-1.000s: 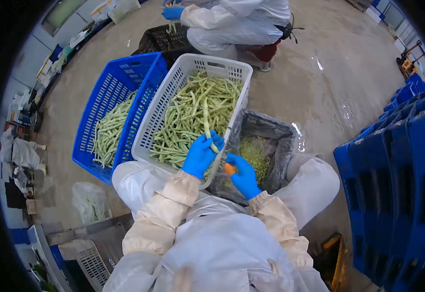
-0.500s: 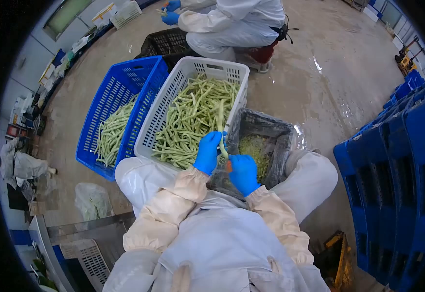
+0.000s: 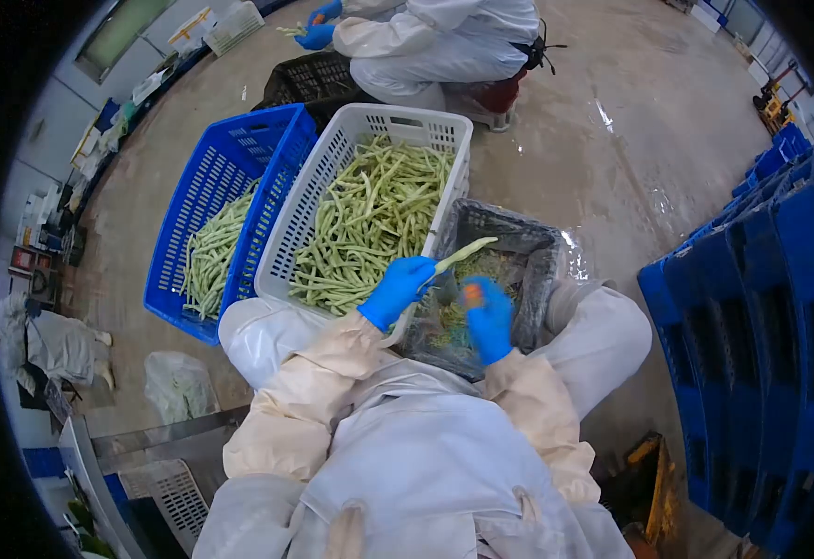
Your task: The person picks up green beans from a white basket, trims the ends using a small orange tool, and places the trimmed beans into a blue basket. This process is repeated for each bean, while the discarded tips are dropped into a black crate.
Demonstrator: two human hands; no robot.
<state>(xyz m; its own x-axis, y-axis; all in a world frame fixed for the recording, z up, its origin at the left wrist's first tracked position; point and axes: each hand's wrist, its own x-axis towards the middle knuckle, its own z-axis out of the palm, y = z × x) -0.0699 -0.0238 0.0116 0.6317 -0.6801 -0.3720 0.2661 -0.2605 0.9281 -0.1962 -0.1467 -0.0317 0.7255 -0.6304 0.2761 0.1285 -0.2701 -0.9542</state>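
My left hand, in a blue glove, is closed on one end of a green bean. The bean's other end points up and right, over a dark bin lined with plastic that holds green scraps. Over the bin's right part is my right hand, also gloved in blue, apart from the bean. Something orange shows at its fingertips, and motion blurs the fingers. Left of the bin, a white crate holds many long green beans. Beside that crate, a blue crate holds more beans.
A co-worker in white sits at the top beside a black crate. Blue pallets are stacked at the right. A plastic bag lies at the lower left, near a metal edge. The floor is wet.
The bean has swung from upright to slanting right over the bin. My left hand has moved slightly down and left. My right hand has moved right, away from the bean.
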